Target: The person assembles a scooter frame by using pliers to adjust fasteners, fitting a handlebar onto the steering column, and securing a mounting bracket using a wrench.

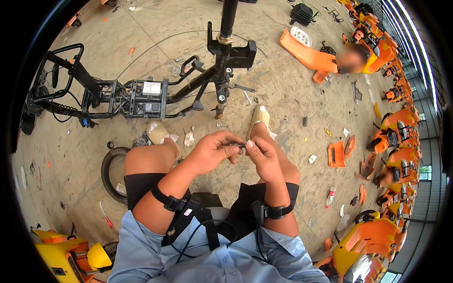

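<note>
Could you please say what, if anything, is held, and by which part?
A small dark piece, between both hands; they partly hide it, so the exact gripped spot cannot be told.

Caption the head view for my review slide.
Left hand and right hand hold a small dark part before a black vehicle frame.

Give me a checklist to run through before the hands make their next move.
1. Grip on the small dark part: ok, left hand and right hand both have fingers on it.
2. Condition of that part: cannot tell, too small and mostly covered.
3. Wrench in sight: ok, lying on the floor beyond the shoes.
4. Black frame steady: cannot tell.
5. Floor tidy between the shoes: not ok, a white scrap lies there.
</note>
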Demonstrator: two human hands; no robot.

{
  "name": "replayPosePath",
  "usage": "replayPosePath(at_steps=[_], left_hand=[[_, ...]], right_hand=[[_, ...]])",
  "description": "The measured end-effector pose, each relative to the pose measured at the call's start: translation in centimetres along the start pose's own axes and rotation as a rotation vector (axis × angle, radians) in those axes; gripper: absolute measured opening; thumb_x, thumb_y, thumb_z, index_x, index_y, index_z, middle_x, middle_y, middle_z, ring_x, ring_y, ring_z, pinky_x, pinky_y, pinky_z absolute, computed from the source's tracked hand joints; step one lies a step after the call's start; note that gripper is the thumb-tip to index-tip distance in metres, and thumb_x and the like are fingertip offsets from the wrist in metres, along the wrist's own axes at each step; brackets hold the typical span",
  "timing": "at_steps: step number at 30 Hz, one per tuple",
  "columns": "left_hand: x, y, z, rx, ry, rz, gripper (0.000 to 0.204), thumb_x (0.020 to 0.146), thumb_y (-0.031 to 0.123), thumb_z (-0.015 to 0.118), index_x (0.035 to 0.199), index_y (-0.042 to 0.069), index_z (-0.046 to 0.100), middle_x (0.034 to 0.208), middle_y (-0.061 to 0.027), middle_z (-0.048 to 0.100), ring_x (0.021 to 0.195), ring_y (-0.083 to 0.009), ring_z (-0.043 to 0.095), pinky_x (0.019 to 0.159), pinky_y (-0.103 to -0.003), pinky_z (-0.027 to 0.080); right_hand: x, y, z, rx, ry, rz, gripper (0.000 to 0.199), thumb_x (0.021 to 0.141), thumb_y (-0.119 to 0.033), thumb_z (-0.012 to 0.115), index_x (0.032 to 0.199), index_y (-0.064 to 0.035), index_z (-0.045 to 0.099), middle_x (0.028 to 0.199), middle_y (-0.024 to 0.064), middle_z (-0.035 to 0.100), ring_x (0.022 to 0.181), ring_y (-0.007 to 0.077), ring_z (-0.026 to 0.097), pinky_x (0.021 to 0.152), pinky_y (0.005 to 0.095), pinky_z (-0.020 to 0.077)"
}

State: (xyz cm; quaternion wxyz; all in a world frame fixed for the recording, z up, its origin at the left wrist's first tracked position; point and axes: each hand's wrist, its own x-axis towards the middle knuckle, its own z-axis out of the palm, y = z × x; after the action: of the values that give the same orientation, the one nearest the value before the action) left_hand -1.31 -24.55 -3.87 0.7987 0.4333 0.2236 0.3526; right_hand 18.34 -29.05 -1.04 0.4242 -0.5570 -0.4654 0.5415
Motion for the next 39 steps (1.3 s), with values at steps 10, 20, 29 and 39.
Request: replayPosePath(at_steps=[10,20,29,39], left_hand=[[0.1,0.6,-0.2,0.141,0.031,-0.014,0.021,0.097,0.001,0.060,0.118,-0.002,0.060,0.096,-0.0106,0.067,0.079,-0.0172,0.066,0.075,-0.032,0.055],[-0.6,1.2,-0.2,0.266,0.058,-0.045,0.021,0.096,0.000,0.061,0.117,-0.003,0.061,0.097,-0.0118,0.069,0.083,-0.0175,0.068,0.077,-0.032,0.055],[-0.4,1.1,-0.8,0.421,0.100,-0.031,0.022,0.093,-0.002,0.062,0.116,-0.004,0.062,0.095,-0.0097,0.069,0.083,-0.0143,0.067,0.077,-0.029,0.054],[-0.2,2.4,-0.1,0.801,0.085,0.074,0.022,0.085,0.003,0.071,0.107,0.000,0.068,0.093,-0.0125,0.072,0.083,-0.0203,0.070,0.073,-0.033,0.053]], right_hand=[[0.2,-0.3,0.6,0.169,-0.006,0.018,0.027,0.102,-0.027,0.060,0.087,-0.0034,0.061,0.077,-0.0009,0.055,0.070,0.0072,0.047,0.062,0.0239,0.0392],[0.3,0.6,1.1,-0.273,0.034,-0.179,0.028,0.105,-0.026,0.055,0.096,0.0004,0.058,0.086,0.0036,0.059,0.074,0.0095,0.049,0.063,0.0274,0.0423],[1.5,-0.1,1.1,0.039,0.003,0.111,0.030,0.105,-0.031,0.053,0.099,-0.0029,0.061,0.083,0.0028,0.059,0.070,0.0088,0.050,0.060,0.0256,0.0423],[1.8,2.4,1.1,-0.009,0.006,0.160,0.041,0.104,-0.035,0.054,0.082,-0.0015,0.060,0.072,0.0003,0.056,0.067,0.0078,0.048,0.059,0.0258,0.0396]])
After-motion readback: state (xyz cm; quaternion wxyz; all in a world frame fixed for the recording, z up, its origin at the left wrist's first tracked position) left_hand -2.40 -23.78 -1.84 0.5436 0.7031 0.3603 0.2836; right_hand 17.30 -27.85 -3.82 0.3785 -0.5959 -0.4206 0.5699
